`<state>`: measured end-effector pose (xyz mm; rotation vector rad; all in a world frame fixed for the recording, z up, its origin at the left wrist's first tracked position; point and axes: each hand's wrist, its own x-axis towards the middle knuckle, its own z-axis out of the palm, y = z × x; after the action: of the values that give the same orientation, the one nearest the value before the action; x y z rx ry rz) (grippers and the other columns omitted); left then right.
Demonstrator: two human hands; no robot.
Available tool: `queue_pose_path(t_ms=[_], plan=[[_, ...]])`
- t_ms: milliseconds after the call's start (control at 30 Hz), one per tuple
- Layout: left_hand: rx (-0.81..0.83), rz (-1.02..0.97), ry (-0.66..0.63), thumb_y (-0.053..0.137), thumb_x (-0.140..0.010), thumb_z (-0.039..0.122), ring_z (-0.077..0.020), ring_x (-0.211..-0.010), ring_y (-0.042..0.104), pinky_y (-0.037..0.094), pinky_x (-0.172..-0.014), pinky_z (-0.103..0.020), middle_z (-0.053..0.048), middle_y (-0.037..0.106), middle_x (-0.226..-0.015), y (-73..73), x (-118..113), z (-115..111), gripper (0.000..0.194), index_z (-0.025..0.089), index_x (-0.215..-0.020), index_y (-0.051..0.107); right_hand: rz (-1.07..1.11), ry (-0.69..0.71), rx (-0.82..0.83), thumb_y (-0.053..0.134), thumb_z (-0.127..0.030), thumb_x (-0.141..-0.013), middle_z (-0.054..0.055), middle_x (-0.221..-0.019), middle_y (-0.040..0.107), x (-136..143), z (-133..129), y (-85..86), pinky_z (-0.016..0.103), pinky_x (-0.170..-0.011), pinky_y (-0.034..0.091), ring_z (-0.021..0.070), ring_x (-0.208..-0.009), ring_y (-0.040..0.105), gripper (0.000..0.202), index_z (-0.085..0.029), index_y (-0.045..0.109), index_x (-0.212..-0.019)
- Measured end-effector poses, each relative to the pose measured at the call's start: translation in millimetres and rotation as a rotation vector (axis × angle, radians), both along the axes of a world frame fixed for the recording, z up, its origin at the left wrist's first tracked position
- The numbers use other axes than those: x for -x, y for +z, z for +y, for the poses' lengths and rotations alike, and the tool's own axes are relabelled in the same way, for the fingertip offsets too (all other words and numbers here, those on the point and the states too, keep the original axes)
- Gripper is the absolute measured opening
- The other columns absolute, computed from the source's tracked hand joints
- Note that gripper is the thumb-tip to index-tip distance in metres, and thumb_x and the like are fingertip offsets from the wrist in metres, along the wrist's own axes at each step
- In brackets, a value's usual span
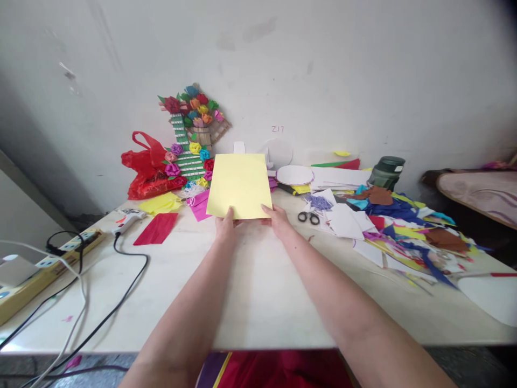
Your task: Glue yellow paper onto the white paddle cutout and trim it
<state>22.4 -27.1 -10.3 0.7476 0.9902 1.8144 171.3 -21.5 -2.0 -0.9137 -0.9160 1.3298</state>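
A pale yellow sheet of paper is held up, tilted, above the middle of the white table. My left hand grips its bottom edge near the left, with the thumb on the front face and the fingers behind. Near the bottom right corner, my right hand pinches the sheet the same way. Most of the fingers are hidden behind the paper. A magenta paper piece lies just left of the sheet, and black-handled scissors rest to the right of my right hand.
Paper flowers and a red plastic bag stand at the back left. A glue gun, cables and a power strip lie at left. Colored scraps and a green bottle occupy the right side of the table.
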Motion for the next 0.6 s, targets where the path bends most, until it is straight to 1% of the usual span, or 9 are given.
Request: queue_pose_path(t_ms=[67, 133, 233, 367, 467, 533, 600], plan=[[0.001, -0.01, -0.017, 0.058, -0.074, 0.023, -0.0157, -0.068, 0.061, 0.054, -0.056, -0.028, -0.012, 0.06, -0.1, 1.7, -0.6, -1.3, 0.036, 0.015, -0.108, 0.05, 0.022, -0.006, 0.02, 0.066, -0.021, -0.063, 0.008, -0.081, 0.067, 3.0, -0.6, -0.8, 0.023, -0.041, 0.049, 0.0155, -0.06, 0.061, 0.027, -0.011, 0.06, -0.087], [0.0, -0.018, -0.041, 0.059, -0.074, 0.023, -0.0163, -0.068, 0.061, 0.054, -0.057, -0.029, -0.012, 0.061, -0.099, 2.3, -0.9, -2.0, 0.037, 0.015, -0.109, 0.05, 0.033, -0.037, 0.03, 0.066, -0.018, -0.062, 0.007, -0.081, 0.067, 3.9, -0.3, -1.6, 0.023, -0.04, 0.049, 0.0152, -0.061, 0.061, 0.024, -0.011, 0.06, -0.084], [-0.013, -0.029, -0.081, 0.061, -0.072, 0.024, -0.0173, -0.068, 0.062, 0.054, -0.059, -0.031, -0.011, 0.061, -0.098, 1.4, -0.6, -1.7, 0.039, 0.016, -0.109, 0.05, 0.037, -0.053, 0.034, 0.066, -0.018, -0.061, 0.007, -0.081, 0.066, 2.4, 1.0, -2.4, 0.024, -0.041, 0.05, 0.0155, -0.063, 0.06, 0.024, -0.011, 0.06, -0.083], [0.003, -0.039, -0.093, 0.061, -0.073, 0.024, -0.0172, -0.068, 0.062, 0.055, -0.062, -0.034, -0.01, 0.061, -0.096, 0.6, 0.3, -1.1, 0.036, 0.016, -0.106, 0.05, 0.006, -0.024, 0.032, 0.065, -0.019, -0.062, 0.008, -0.083, 0.066, -0.7, 1.2, -2.3, 0.024, -0.042, 0.05, 0.0164, -0.065, 0.061, 0.026, -0.011, 0.06, -0.086], [0.025, -0.033, -0.099, 0.06, -0.074, 0.023, -0.0168, -0.068, 0.063, 0.054, -0.064, -0.035, -0.01, 0.062, -0.097, 1.1, 1.2, -1.3, 0.035, 0.016, -0.107, 0.05, -0.06, 0.011, 0.015, 0.062, -0.022, -0.065, 0.009, -0.085, 0.066, -2.2, -1.4, -0.9, 0.025, -0.041, 0.048, 0.0171, -0.062, 0.062, 0.036, -0.012, 0.057, -0.1], [0.033, -0.027, -0.109, 0.06, -0.074, 0.023, -0.0175, -0.071, 0.063, 0.054, -0.066, -0.035, -0.011, 0.062, -0.097, 1.4, 2.0, -1.6, 0.035, 0.016, -0.108, 0.05, -0.088, 0.026, -0.018, 0.058, -0.026, -0.069, 0.007, -0.085, 0.066, -2.8, -3.3, 0.2, 0.025, -0.041, 0.048, 0.0164, -0.058, 0.062, 0.048, -0.016, 0.049, -0.115], [0.03, -0.022, -0.121, 0.06, -0.074, 0.023, -0.0185, -0.074, 0.063, 0.054, -0.067, -0.035, -0.011, 0.062, -0.098, 1.2, 2.9, -1.8, 0.036, 0.015, -0.108, 0.05, -0.093, 0.018, -0.053, 0.055, -0.03, -0.072, 0.005, -0.085, 0.066, -3.3, -4.1, 0.5, 0.025, -0.043, 0.048, 0.0149, -0.054, 0.061, 0.057, -0.022, 0.038, -0.126]])
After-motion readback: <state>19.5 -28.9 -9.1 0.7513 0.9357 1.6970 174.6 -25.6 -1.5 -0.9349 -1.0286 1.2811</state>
